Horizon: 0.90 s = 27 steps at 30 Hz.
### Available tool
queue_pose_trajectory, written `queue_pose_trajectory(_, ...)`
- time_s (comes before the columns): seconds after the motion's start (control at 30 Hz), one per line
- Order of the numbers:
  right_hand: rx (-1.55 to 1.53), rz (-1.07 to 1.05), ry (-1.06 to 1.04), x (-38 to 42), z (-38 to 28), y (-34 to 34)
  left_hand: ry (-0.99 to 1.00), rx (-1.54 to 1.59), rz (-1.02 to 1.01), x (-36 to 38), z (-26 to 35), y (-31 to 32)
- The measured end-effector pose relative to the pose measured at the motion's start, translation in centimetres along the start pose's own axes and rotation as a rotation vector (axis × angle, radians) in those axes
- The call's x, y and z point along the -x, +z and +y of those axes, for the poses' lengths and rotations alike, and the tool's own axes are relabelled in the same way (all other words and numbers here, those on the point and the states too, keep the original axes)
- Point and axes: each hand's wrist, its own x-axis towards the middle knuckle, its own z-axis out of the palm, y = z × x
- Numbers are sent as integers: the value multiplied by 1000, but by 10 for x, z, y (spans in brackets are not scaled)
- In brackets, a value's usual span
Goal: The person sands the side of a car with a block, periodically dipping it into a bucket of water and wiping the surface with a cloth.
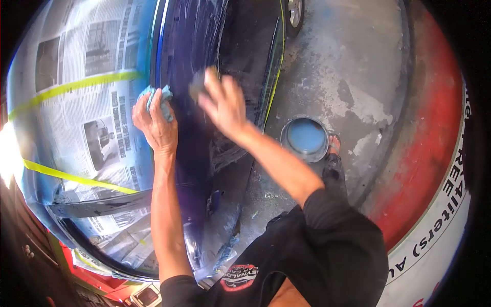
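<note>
A dark purple car panel (186, 153), wet with pale streaks, runs up the middle of the view. My left hand (157, 128) is closed around a crumpled light-blue cloth (164, 102) at the panel's upper edge, beside the newspaper-covered window. Over the panel, to the right of the cloth, my right hand (225, 102) is smeared by motion. Its fingers are on a small dark grey-brown pad (197, 86), too blurred to tell its exact kind. Whether the pad touches the panel at this instant cannot be made out.
Newspaper (102, 56) masks the window, held by yellow-green tape (82, 84). On the concrete floor (353, 66) stands a bucket (322, 157) of bluish water (307, 135), beside my foot (334, 144). A car wheel (295, 13) shows at the top, and a red-and-white lettered banner (429, 169) at right.
</note>
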Motion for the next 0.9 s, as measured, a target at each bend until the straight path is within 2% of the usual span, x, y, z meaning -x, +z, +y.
queue_pose_trajectory(0.1,-25,220,84,-126,33,6,-13,17,32,-2,2,3)
queue_pose_trajectory(0.17,-20,271,131,-131,33,12,-34,54,55,1,0,2)
queue_pose_trajectory(0.2,-55,226,155,-106,20,9,-49,64,74,0,1,2)
queue_pose_trajectory(0.3,-53,13,71,38,-7,17,-63,81,78,1,-1,2)
queue_pose_trajectory(0.33,-58,110,-98,83,-7,28,-61,85,78,1,0,0)
queue_pose_trajectory(0.37,-98,102,-85,101,-3,33,-56,91,75,1,1,-1)
queue_pose_trajectory(0.43,-124,28,43,43,1,17,-44,91,88,-2,0,3)
queue_pose_trajectory(0.47,-149,104,136,-13,4,5,-38,88,82,-2,0,2)
queue_pose_trajectory(0.5,-142,248,136,-64,27,6,-32,85,77,-1,0,1)
queue_pose_trajectory(0.57,-167,324,200,-135,63,0,-21,66,65,-1,-1,3)
queue_pose_trajectory(0.63,-96,293,165,-119,63,9,-15,63,46,-1,-1,2)
queue_pose_trajectory(0.67,-131,309,178,-83,42,13,-19,59,51,-3,0,3)
queue_pose_trajectory(0.73,-142,87,175,10,8,13,-24,51,52,-1,0,2)
queue_pose_trajectory(0.77,-93,60,43,59,4,19,-28,49,49,-3,0,2)
queue_pose_trajectory(0.8,-123,111,-43,75,-8,13,-30,50,41,-2,0,1)
queue_pose_trajectory(0.87,-139,110,6,59,13,21,-30,44,36,0,-1,2)
queue_pose_trajectory(0.9,-133,103,41,12,21,15,-22,57,34,1,0,0)
